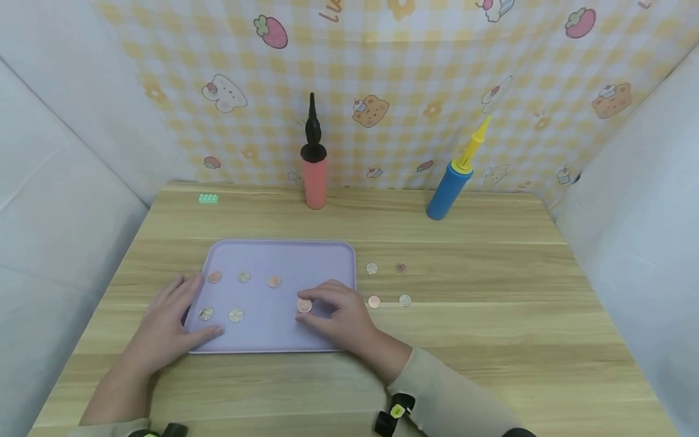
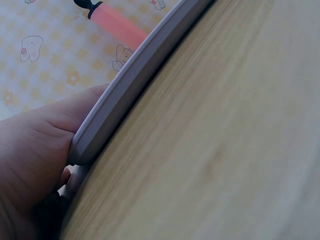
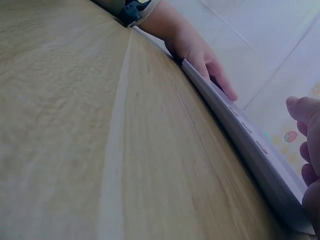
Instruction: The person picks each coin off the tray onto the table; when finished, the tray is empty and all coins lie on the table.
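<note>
A lilac tray (image 1: 273, 340) lies on the wooden table. Over its right half, my right hand (image 1: 341, 312) pinches a copper-coloured coin (image 1: 304, 306) between thumb and fingers. My left hand (image 1: 166, 328) rests at the tray's front left corner, fingers straight along the left rim and thumb over the inside. Also on the tray are a back row with a copper coin (image 1: 215, 277), a silver coin (image 1: 244, 277) and another copper coin (image 1: 274, 281), and two silver coins in front, one (image 1: 206, 314) left of the other (image 1: 236, 315). The right wrist view shows my right fingers (image 3: 305, 135) above the tray.
Right of the tray lie silver coins (image 1: 372, 268) (image 1: 405, 301) and copper coins (image 1: 401, 267) (image 1: 374, 301). Along the back stand a pink hand pump (image 1: 315, 182) and a tilted blue-and-yellow pump (image 1: 450, 188). A mint toy brick (image 1: 208, 198) sits back left, before the checked cloth (image 1: 404, 67).
</note>
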`<state>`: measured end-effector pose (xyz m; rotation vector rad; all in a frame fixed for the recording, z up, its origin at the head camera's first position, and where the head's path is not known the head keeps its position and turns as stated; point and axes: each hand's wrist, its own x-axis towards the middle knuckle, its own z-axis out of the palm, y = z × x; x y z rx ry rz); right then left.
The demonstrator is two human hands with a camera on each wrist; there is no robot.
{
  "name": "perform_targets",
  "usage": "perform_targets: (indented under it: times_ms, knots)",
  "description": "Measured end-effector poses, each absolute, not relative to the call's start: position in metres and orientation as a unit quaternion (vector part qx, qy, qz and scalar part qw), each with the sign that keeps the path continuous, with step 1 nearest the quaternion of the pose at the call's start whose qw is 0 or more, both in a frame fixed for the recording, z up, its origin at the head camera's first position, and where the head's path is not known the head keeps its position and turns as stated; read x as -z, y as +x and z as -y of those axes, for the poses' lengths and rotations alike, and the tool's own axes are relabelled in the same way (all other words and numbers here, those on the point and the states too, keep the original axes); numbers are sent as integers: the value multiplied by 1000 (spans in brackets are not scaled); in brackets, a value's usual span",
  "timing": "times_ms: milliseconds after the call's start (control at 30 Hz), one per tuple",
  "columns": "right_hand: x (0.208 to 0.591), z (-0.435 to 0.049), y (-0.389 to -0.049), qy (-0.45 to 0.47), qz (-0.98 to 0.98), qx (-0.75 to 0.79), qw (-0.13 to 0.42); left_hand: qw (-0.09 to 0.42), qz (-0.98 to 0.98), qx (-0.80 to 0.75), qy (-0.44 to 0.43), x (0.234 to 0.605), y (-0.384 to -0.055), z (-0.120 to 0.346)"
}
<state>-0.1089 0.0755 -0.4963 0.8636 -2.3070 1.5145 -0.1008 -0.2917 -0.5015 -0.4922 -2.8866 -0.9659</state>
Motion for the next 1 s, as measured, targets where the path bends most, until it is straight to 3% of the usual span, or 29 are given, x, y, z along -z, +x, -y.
perform_targets:
  times_ms: [300,633,1000]
  knots:
    - [503,-119,-114,341,777,-477,231,32,936,309,-164,502,-101,292]
    - [507,-186,-116,210,830,-463,228,36,936,306,-168,504,-101,294]
    - [509,-224,-120,126,867,-407,259,31,938,300,-168,504,-101,293]
